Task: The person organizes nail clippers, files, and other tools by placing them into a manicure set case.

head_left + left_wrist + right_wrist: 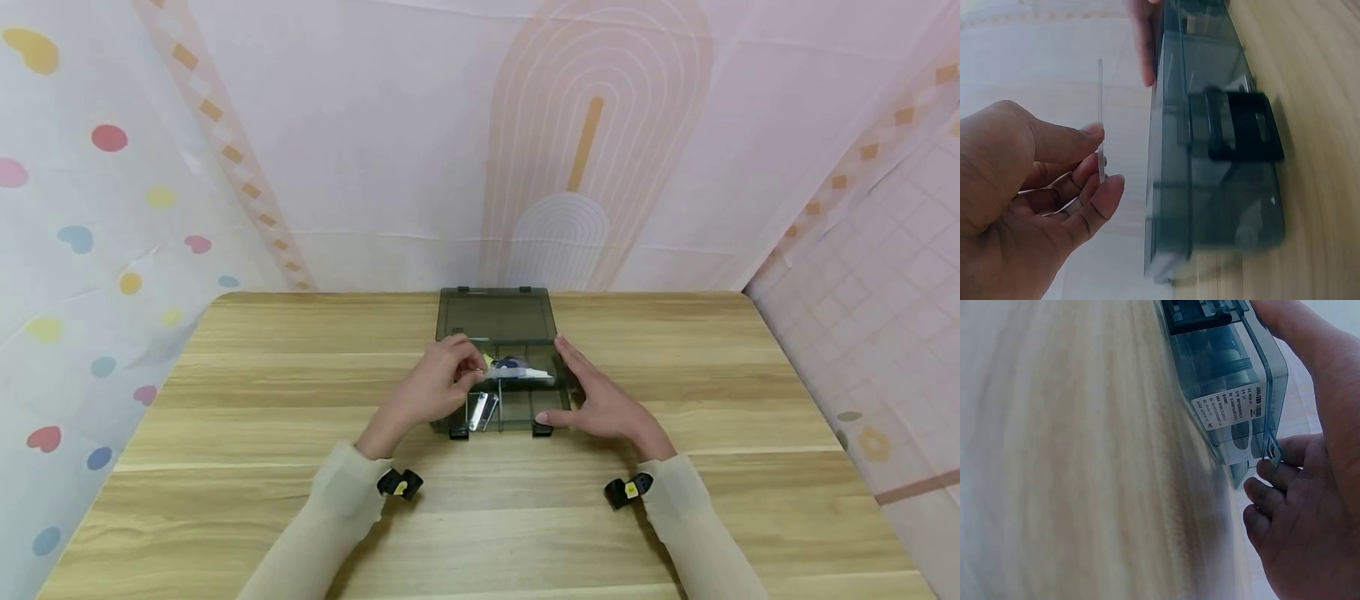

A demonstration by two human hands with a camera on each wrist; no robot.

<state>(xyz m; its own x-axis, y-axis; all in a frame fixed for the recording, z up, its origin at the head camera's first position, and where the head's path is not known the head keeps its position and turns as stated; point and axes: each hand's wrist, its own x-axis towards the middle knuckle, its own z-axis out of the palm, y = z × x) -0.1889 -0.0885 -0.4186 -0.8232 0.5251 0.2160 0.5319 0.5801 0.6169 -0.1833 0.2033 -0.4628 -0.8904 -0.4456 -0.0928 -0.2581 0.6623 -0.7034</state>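
Note:
A smoky, see-through storage box (517, 410) with inner dividers lies on the table, its lid (497, 315) laid back toward the wall. Over its left side, my left hand (438, 383) pinches a thin clear flat strip (1100, 100) between thumb and fingertips. The strip appears edge-on in the left wrist view, beside the box. My right hand (603, 404) holds the box's right side, thumb at the front edge and fingers along the side toward the back corner. Inside are clear shiny pieces (482, 411) in a front compartment and a dark blue item (512, 363) behind.
Two black latches, one at the front left (458, 433) and one at the front right (542, 430), stick out from the box. A printed white label (1227, 406) is on its side. The wood-grain table (300, 375) ends at a patterned cloth wall (375, 167) behind.

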